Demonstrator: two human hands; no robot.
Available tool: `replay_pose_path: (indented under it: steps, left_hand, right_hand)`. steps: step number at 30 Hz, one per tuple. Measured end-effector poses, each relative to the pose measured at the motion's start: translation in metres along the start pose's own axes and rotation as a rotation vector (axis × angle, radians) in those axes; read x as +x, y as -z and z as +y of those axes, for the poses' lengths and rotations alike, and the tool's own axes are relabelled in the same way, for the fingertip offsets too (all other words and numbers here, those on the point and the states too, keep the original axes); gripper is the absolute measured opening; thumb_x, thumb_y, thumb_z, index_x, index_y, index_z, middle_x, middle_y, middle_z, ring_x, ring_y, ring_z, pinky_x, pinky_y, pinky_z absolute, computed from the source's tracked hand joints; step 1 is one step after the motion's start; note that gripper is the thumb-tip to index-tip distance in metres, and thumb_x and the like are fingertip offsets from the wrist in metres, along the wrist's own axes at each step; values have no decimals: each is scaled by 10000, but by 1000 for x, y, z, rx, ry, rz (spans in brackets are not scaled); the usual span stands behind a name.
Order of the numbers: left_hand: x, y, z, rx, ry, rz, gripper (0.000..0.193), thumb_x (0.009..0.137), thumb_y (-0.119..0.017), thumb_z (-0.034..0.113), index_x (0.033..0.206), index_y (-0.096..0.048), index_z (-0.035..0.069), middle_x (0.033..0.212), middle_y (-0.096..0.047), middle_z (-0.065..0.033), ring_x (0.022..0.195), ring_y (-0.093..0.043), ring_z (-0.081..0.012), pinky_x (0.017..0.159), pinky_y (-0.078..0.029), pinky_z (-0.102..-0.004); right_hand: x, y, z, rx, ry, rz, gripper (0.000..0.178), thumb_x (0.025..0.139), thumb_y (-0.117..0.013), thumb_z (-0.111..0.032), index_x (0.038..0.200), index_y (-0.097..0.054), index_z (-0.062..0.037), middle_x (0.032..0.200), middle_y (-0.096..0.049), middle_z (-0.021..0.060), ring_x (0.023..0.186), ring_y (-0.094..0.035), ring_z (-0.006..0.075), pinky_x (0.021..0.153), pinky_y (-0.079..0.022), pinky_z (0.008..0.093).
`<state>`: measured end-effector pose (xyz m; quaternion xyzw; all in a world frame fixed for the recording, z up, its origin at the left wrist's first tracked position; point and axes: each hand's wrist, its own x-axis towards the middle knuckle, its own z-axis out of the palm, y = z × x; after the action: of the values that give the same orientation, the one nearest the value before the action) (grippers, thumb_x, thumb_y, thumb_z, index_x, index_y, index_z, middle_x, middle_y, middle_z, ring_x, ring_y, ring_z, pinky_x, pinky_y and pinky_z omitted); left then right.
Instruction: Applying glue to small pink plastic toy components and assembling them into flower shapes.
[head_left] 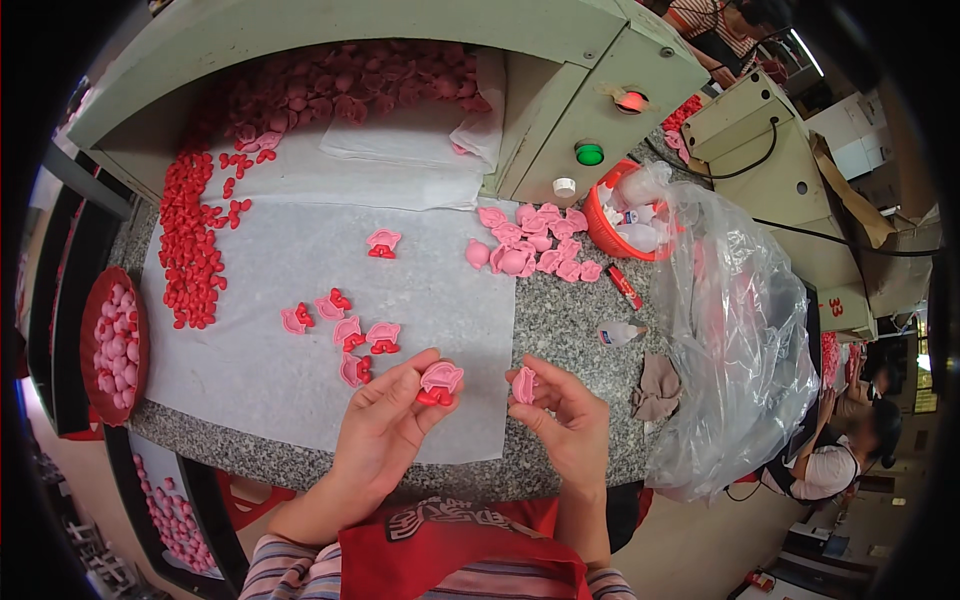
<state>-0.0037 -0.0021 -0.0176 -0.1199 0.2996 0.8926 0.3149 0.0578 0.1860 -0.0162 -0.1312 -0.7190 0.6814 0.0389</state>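
Note:
My left hand pinches a small moulded piece, pink above with a red lobed part below. Between the thumb and fingers of my right hand is a plain pink moulded piece, a short way apart from the left one. On the white paper sheet beyond my left hand lie several pink pieces with red parts attached, one pink-and-red piece farther off. Loose red parts cover the paper's left side. Several pink pieces are heaped at its right edge.
A pale green machine housing stands behind, pink pieces piled inside. At left is a red basket of pink and red pieces. On the right are an orange basket, a red tube, a small bottle, a cloth and a plastic bag.

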Motion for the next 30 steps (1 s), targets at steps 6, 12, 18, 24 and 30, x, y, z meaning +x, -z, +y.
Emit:
replay_pose_path:
  steps: [6, 12, 18, 24, 30]
  left_hand:
    - [0, 0, 1, -11, 6, 6, 338, 890, -515, 179, 1152, -502, -35, 1056, -591, -125, 992, -577, -221, 882, -471, -345]
    - [0, 3, 2, -16, 46, 15, 353, 884, -524, 196, 1178, -485, 4, 1100, -568, -125, 1026, -560, -247, 898, -461, -353]
    - [1, 4, 3, -26, 58, 4, 373, 886, -522, 202, 1195, -465, 1, 1108, -560, -123, 1030, -557, -244, 901, -458, -354]
    - [1, 3, 3, -47, 118, 15, 406, 885, -522, 218, 1216, -434, 0, 1117, -547, -119, 1044, -546, -236, 903, -456, -346]
    - [2, 3, 2, -50, 121, 21, 410, 883, -526, 219, 1218, -431, 1, 1113, -547, -121, 1045, -546, -236, 905, -455, -343]
  right_hand:
    - [4, -2, 0, -136, 3, 56, 459, 693, -707, -12, 1125, -551, 1, 907, -641, 94, 711, -562, 85, 656, -461, 224]
    - [25, -1, 26, -575, 67, 292, 383, 653, -759, -92, 1000, -606, -36, 722, -591, 44, 579, -519, 67, 511, -426, 224]
    - [22, -3, 29, -320, -69, 214, 382, 703, -696, 7, 1056, -552, -13, 834, -607, 46, 602, -512, 56, 514, -420, 196]
    - [19, -5, 28, 67, -91, 99, 394, 723, -628, 102, 1094, -519, 25, 917, -600, 53, 681, -536, 60, 594, -445, 186]
    - [19, -1, 28, 205, -99, 50, 388, 758, -616, 58, 1130, -508, 33, 962, -603, 73, 795, -600, 130, 696, -490, 226]
